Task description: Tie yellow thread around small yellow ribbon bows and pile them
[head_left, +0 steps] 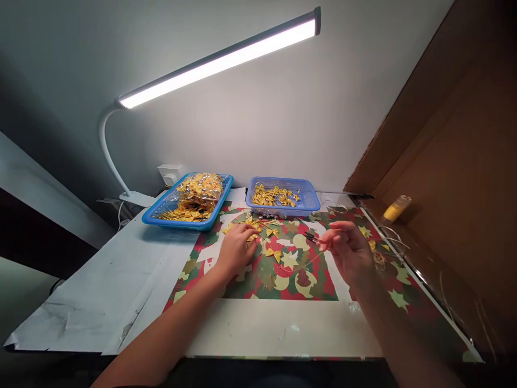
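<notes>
My left hand [237, 249] rests at the edge of a small heap of yellow ribbon bows [252, 222]. Its fingers are bent over the bows, with thumb and forefinger apart. Two loose bows, one nearer [274, 254] and one farther, lie just right of it. Raised over the right side of the patterned sheet, my right hand [349, 253] is closed around small dark snips [311, 237], their pointed tips facing left. A thin cord [305, 265] hangs in a curve from near the right fingers toward the bows. My palm hides the snips' handles.
Behind stand a blue basket [147, 216] with bagged yellow bows and a lilac basket [311, 203] with loose bows. A lit lamp [222, 64] arches above. At right are a yellow spool [396, 210], tangled cord [378, 260] and a cardboard wall [452, 151].
</notes>
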Available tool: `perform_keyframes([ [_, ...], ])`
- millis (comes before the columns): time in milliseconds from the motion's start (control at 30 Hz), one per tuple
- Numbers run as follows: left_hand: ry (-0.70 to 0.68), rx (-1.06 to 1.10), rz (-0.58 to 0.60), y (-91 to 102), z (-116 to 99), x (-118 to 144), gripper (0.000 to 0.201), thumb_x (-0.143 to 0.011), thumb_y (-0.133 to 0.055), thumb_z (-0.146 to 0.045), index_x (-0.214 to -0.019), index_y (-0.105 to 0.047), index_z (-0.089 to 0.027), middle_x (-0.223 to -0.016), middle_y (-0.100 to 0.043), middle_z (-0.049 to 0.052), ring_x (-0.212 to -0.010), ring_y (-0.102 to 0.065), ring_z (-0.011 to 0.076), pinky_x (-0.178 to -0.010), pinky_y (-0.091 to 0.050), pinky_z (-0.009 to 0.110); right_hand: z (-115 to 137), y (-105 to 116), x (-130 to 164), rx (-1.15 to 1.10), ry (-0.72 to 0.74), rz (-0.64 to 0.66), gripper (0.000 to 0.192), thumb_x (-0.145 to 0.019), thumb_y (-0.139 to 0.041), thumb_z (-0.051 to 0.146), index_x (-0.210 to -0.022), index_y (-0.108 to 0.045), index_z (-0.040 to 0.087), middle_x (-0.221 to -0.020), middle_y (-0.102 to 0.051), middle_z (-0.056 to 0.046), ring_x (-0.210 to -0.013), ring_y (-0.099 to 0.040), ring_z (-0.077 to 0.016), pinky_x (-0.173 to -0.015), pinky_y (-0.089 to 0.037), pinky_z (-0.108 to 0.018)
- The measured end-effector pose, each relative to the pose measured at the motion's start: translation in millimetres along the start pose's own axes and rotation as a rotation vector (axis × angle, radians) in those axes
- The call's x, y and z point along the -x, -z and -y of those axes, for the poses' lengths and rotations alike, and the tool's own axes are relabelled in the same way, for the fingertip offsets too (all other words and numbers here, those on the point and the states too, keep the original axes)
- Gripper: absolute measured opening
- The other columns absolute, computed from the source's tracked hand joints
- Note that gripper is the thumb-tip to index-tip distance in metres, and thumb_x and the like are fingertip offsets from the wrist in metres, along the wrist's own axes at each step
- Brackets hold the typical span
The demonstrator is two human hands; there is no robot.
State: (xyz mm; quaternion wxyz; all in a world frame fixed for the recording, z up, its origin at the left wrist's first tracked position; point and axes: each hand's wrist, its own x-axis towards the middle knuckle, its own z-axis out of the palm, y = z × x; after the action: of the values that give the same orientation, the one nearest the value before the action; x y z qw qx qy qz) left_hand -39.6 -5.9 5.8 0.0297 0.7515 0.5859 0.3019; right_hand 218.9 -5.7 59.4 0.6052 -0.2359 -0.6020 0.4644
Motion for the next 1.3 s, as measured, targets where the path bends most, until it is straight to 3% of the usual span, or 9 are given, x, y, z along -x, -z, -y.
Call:
perform_keyframes([
  [67,0.021,-0.106,-0.005,2.5,8.0,-11.9,0.023,-0.084,-0.051,-0.017,-0.097,-0.071,-0.018,-0.103,-0.068,0.01,-0.099,-0.057,0.0266,-0.086,-0.047,0.04,-15.2,-0.1,1.0,0.016,-0.063,-0.01,0.021,-0.082,-0.068,0.044,-0.087,-0.063,0.024,-0.072,-0.071,-0.001,-0.055,-0.06,-0.0142,-0.06,-0.053,-0.033],
  [167,-0.045,-0.216,0.098,-6.1,9.5,-37.6,0.026,-0.087,-0.05,-0.019,-0.105,-0.07,-0.016,-0.108,-0.067,0.012,-0.102,-0.057,0.0271,-0.09,-0.046,0.04,-36.9,-0.4,3.7,0.035,-0.158,-0.053,0.021,-0.082,-0.067,0.042,-0.083,-0.064,0.022,-0.065,-0.069,-0.001,-0.051,-0.058,-0.013,-0.053,-0.05,-0.029],
  [433,-0.247,-0.262,0.347,-67.6,-28.7,-97.6,0.026,-0.089,-0.046,-0.012,-0.106,-0.067,-0.013,-0.106,-0.065,0.013,-0.099,-0.058,0.0219,-0.088,-0.047,0.031,-62.0,-5.1,11.7,0.075,-0.296,-0.122,0.025,-0.079,-0.067,0.044,-0.079,-0.062,0.02,-0.058,-0.064,0.0,-0.05,-0.055,-0.0122,-0.05,-0.047,-0.025],
  [633,-0.191,-0.31,0.386,-78.7,-42.6,-102.2,0.029,-0.087,-0.04,-0.004,-0.105,-0.063,-0.008,-0.108,-0.058,0.016,-0.097,-0.058,0.0227,-0.084,-0.049,0.032,-65.2,-11.3,14.9,0.088,-0.351,-0.076,0.029,-0.077,-0.065,0.048,-0.078,-0.06,0.02,-0.055,-0.063,0.0,-0.05,-0.054,-0.0124,-0.048,-0.045,-0.025],
  [967,-0.122,-0.263,0.376,-86.6,-38.6,-99.9,0.028,-0.088,-0.039,-0.004,-0.097,-0.065,-0.008,-0.101,-0.06,0.015,-0.094,-0.059,0.0217,-0.086,-0.047,0.031,-74.0,-15.1,19.0,0.08,-0.378,-0.025,0.027,-0.081,-0.062,0.046,-0.077,-0.059,0.019,-0.057,-0.061,0.001,-0.051,-0.053,-0.011,-0.05,-0.044,-0.023],
  [1133,-0.053,-0.149,0.311,-90.2,-30.0,-107.2,0.029,-0.086,-0.039,-0.002,-0.092,-0.067,-0.006,-0.097,-0.062,0.018,-0.096,-0.06,0.0259,-0.089,-0.046,0.037,-79.7,-16.2,18.9,0.065,-0.412,-0.038,0.028,-0.078,-0.064,0.046,-0.077,-0.059,0.019,-0.055,-0.061,0.002,-0.051,-0.054,-0.0112,-0.05,-0.043,-0.023],
  [1300,-0.029,0.098,0.268,-78.3,-32.6,-103.3,0.02,-0.084,-0.05,-0.006,-0.088,-0.069,-0.009,-0.093,-0.067,0.015,-0.095,-0.062,0.0242,-0.09,-0.047,0.036,-82.4,-15.1,17.7,0.068,-0.414,-0.05,0.028,-0.078,-0.063,0.046,-0.077,-0.058,0.018,-0.055,-0.06,0.002,-0.05,-0.052,-0.0103,-0.049,-0.041,-0.022],
])
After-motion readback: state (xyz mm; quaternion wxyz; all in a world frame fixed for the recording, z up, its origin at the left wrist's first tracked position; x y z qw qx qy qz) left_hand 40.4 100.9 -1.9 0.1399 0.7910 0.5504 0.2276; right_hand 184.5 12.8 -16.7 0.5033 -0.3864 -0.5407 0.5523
